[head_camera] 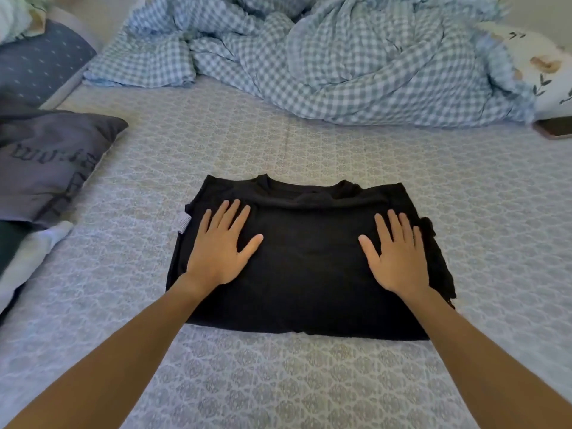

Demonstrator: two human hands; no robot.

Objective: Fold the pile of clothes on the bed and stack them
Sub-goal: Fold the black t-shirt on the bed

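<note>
**Black shirt pressed flat under both palms**

A folded black shirt [309, 261] is laid on the patterned bed sheet [309, 144], directly in front of the person, its collar turned to the far side. Its long axis runs left to right across the view. The left hand [221, 246] is spread flat on the left part and the right hand [399, 252] on the right part; nothing is gripped, the fingers being straight and pressed onto the cloth. Both hands are equally near, so a further fold could be started from either end, it is judged. A small white label [184, 222] is seen at the shirt's left edge; no writing on it can be read. On a dark cushion [52, 162] to the left, dark lettering is seen but cannot be made out. A checked duvet [340, 63] is bunched beyond.
</note>
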